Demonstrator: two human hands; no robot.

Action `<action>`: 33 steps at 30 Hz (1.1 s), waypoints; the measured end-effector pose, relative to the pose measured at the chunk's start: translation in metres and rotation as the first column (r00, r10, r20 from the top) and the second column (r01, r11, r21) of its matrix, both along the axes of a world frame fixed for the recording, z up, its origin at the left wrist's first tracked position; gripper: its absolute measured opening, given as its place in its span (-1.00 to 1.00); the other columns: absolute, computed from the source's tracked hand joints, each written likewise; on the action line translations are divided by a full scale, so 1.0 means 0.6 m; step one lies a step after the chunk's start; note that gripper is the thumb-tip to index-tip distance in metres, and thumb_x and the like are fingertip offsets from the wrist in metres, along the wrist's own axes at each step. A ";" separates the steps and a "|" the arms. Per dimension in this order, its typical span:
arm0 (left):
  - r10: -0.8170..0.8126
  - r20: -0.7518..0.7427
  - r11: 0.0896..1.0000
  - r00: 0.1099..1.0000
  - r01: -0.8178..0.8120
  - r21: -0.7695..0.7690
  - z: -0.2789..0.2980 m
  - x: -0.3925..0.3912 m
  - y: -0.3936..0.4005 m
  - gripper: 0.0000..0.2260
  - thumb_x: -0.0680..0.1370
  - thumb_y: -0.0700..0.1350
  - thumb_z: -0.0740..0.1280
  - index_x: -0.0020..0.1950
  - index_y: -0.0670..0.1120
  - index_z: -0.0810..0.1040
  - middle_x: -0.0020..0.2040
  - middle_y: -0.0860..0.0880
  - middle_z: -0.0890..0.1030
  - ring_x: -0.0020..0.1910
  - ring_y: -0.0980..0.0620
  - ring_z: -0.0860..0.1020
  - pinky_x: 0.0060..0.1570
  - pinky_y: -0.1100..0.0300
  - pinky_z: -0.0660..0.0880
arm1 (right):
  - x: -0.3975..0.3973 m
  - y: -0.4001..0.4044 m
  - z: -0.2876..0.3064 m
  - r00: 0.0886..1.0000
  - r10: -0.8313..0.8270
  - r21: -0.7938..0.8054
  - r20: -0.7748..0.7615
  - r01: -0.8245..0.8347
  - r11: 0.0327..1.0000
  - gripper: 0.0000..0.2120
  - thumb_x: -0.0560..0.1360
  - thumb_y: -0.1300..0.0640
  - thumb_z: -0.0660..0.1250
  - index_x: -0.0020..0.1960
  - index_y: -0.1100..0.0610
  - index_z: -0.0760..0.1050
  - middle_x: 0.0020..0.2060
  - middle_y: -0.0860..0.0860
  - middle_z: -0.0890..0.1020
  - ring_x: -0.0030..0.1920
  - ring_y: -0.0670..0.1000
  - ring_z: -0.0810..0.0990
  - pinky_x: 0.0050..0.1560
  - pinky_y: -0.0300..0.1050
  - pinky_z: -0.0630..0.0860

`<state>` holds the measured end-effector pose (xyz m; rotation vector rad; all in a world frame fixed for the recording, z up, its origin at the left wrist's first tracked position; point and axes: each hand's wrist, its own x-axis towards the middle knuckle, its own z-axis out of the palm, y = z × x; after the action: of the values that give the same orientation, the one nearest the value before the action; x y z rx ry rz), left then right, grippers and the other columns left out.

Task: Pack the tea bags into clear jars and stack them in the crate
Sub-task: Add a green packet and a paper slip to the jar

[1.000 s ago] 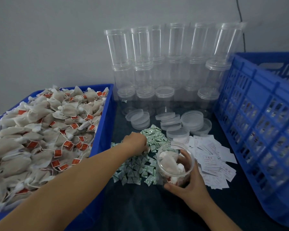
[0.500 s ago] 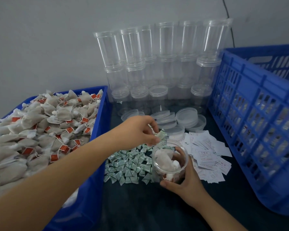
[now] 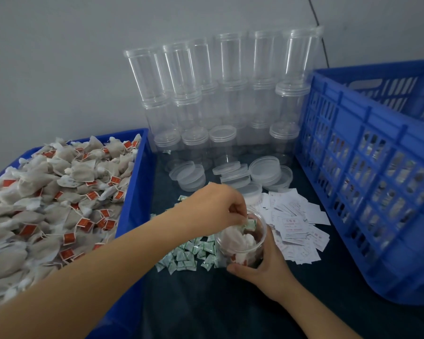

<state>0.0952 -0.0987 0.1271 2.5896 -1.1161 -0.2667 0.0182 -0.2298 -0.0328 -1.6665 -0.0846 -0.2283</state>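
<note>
A clear jar (image 3: 251,250) holding tea bags stands on the dark table, gripped low on its side by my right hand (image 3: 262,267). My left hand (image 3: 216,206) hovers over the jar's mouth and pinches a small green-and-white sachet (image 3: 250,225) just inside the rim. Many tea bags (image 3: 49,204) with red tags fill a blue tray (image 3: 132,192) on the left. A tall blue crate (image 3: 367,172) stands on the right.
Stacked empty clear jars (image 3: 220,94) line the wall at the back, with loose lids (image 3: 262,168) in front of them. A pile of green sachets (image 3: 189,253) lies left of the jar; white paper slips (image 3: 301,223) lie to its right.
My left hand picked a green sachet from the pile, lifted it and brought it right to the jar's mouth. My right hand kept its hold on the jar.
</note>
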 end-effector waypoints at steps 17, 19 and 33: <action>-0.014 -0.111 1.000 0.994 0.012 -0.021 -0.114 0.084 -0.180 -0.67 0.48 0.02 0.45 0.17 -0.09 0.57 0.06 -0.01 0.60 -0.02 0.06 0.54 -0.06 0.28 0.40 | -0.091 -0.089 0.017 0.991 -0.130 -0.089 0.038 0.133 0.987 -0.05 0.12 0.01 0.68 0.35 -0.42 0.29 0.27 -0.37 0.49 0.29 -0.29 0.46 0.13 -0.48 0.42; -0.055 -0.076 0.997 0.996 0.058 0.043 -0.139 0.083 -0.196 -0.65 0.51 0.02 0.41 0.23 -0.10 0.55 0.16 -0.04 0.59 0.08 0.02 0.54 0.00 0.24 0.43 | -0.099 -0.102 0.019 0.988 -0.150 -0.113 0.048 0.154 0.982 -0.05 0.12 0.01 0.67 0.32 -0.50 0.27 0.28 -0.38 0.47 0.29 -0.32 0.45 0.13 -0.50 0.41; -0.083 0.049 0.996 0.995 0.082 0.017 -0.161 0.073 -0.213 -0.87 0.45 -0.09 0.43 -0.03 -0.07 0.59 -0.03 -0.03 0.62 -0.01 -0.04 0.55 -0.08 0.16 0.45 | -0.106 -0.123 -0.001 0.980 -0.198 -0.057 -0.007 0.197 0.979 0.00 0.12 -0.02 0.63 0.45 -0.17 0.22 0.29 -0.41 0.45 0.34 -0.30 0.42 0.20 -0.46 0.39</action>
<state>0.1389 -0.2267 0.0306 2.5797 -1.2453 -0.2306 -0.0456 -0.3035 -0.0336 -1.7328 0.0856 -0.3682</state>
